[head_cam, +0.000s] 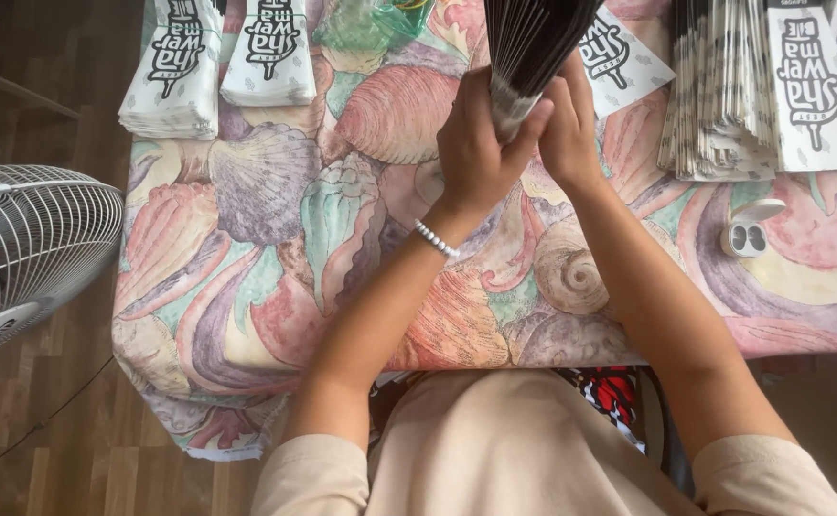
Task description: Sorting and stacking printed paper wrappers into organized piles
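Observation:
My left hand (476,143) and my right hand (571,129) both grip the lower end of a thick stack of flat paper bags (533,43), held edge-on and upright above the table. The stack fans out toward the top of the view, showing dark edges. A beaded bracelet (436,239) sits on my left wrist. Below my hands is the table with a seashell-pattern cloth (275,268).
Piles of white printed paper bags lie at the back left (175,72), (268,53) and back right (762,91). An open white earbud case (748,229) rests at the right. A fan (22,253) stands at the left over wooden floor. A green plastic bag (371,24) lies at the back.

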